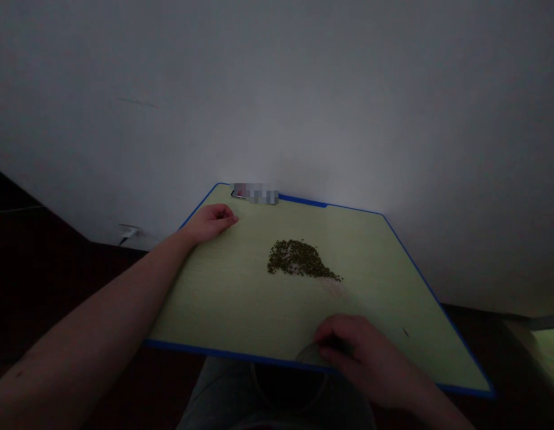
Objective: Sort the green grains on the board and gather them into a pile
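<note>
A pile of small green-brown seeds (299,260) lies spread on the pale folding table (223,298), with a faint pinkish patch beside its lower right end. My left hand (214,222) rests at the table's left side, its fingers loosely curled and nothing visible in them. Near the front edge, my right hand (348,343) is closed on a thin, dull piece with a curved edge (307,353). Most of that piece is hidden by the fingers, so its kind is unclear. A dark round container (288,385) sits below the front edge, between my legs.
A phone-like flat object (254,194), partly blurred, lies at the table's far edge. A small dark sliver (406,331) is on the right side. Blue trim (415,267) borders the table. Behind stands a grey wall (303,107) with a plugged-in socket (129,232) low on the left.
</note>
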Tool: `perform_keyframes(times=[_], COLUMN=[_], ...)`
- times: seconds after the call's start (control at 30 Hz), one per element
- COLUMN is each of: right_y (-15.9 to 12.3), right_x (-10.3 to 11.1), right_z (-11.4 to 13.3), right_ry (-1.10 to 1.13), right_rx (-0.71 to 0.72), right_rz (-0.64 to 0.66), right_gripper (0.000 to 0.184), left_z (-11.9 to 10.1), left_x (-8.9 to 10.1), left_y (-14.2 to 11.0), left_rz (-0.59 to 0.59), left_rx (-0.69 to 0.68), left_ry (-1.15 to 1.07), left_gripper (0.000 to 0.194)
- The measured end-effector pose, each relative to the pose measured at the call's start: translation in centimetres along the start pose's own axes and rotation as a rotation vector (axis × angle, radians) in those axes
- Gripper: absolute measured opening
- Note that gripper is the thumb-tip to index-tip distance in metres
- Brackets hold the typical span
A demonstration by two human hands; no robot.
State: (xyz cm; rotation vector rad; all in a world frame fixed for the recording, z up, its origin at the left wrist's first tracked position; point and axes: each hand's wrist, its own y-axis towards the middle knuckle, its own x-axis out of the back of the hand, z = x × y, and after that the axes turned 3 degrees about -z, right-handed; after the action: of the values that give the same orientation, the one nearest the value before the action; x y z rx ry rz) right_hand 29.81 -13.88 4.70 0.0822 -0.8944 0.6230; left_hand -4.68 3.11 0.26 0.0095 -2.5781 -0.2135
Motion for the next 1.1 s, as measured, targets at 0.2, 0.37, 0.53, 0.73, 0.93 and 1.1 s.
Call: perform_keyframes(times=[0.2,0.37,0.53,0.73,0.93,1.1], right_y=[-0.2,0.0,0.5,3.2,7.4,9.1], right_x=[0.0,0.3,0.0,-1.3,-0.6,-0.5], right_z=[-0.6,-1.0,-0.5,0.4,0.5,0.6], right_ry=[0.025,0.034,0.008,-0.132,-0.232,-0.264], right_rx=[0.009,0.000,-0.017,0.060,0.140,0.171], right_rz=[-0.037,-0.096,-0.210,-0.323,-0.376,-0.384], right_gripper=[0.013,0.012,0.012,0.014,0.014,0.013], left_z=[0.1,0.1,0.0,0.3,0.2,0.4], left_x=[-0.2,-0.3,-0.2,-0.1,0.0,0.2], left_y=[-0.1,-0.2,-0.1,0.0,-0.1,0.0], left_rz=[0.016,-0.001,0.002,0.011,0.019,0.022], left_rx=[0.016,0.025,0.009,0.022,-0.009,-0.026], left_ry=[-0.019,-0.013,-0.019,0.002,0.006,0.023], left_gripper=[0.024,0.022,0.022,0.024,0.025,0.025])
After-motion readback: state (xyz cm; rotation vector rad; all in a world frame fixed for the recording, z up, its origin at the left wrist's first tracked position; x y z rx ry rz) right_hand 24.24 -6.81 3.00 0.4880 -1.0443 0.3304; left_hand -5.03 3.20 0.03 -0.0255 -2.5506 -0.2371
